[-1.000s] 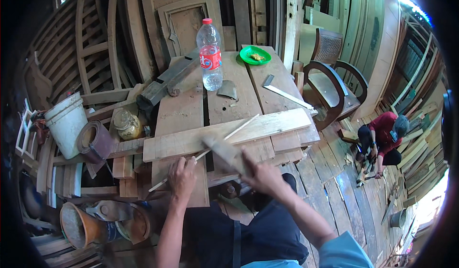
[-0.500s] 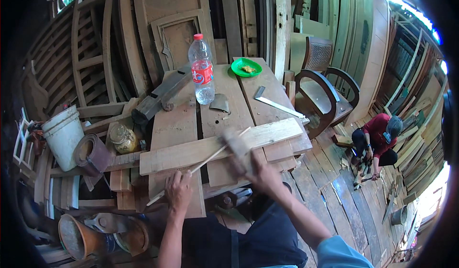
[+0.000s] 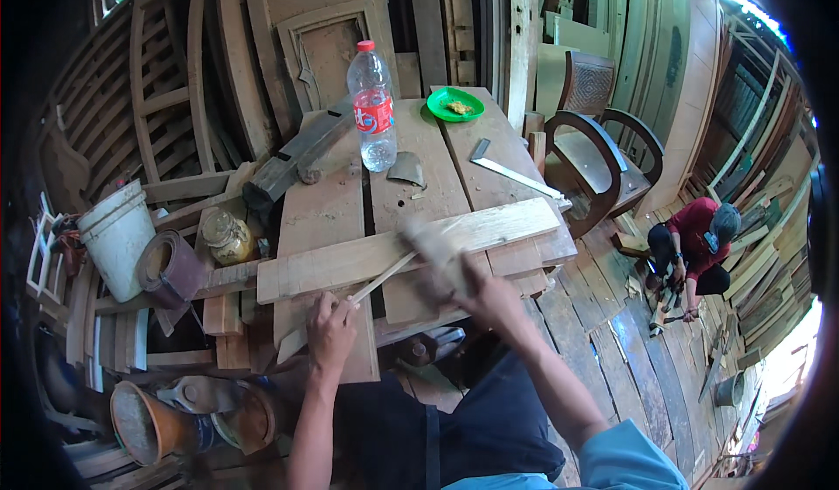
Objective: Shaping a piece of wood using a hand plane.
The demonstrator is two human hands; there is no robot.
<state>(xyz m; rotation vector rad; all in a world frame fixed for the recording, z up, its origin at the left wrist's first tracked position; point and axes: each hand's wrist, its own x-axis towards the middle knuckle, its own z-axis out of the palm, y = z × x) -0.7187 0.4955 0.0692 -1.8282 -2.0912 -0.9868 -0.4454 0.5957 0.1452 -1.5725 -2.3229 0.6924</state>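
Note:
My left hand (image 3: pixel 330 328) is closed on a thin wooden stick (image 3: pixel 384 274) near the front edge of the worktable (image 3: pixel 328 201). The stick slants up to the right across a long pale board (image 3: pixel 336 267) lying on the tabletop. My right hand (image 3: pixel 494 305) grips a wooden block (image 3: pixel 433 250), smeared by motion, over the far part of the stick. That block hides the stick's far end, and its exact kind cannot be made out.
On the table stand a water bottle (image 3: pixel 374 118) and a green dish (image 3: pixel 456 105); a try square (image 3: pixel 516 177) and a curved dark scrap (image 3: pixel 405 169) lie nearby. A white bucket (image 3: pixel 114 236), sandpaper roll (image 3: pixel 166 267) and jar (image 3: pixel 229 235) sit left. A person (image 3: pixel 699 241) crouches right.
The view has shifted a little, so the table sits higher in the picture. Both hands keep their holds; the block in my right hand is blurred in both frames.

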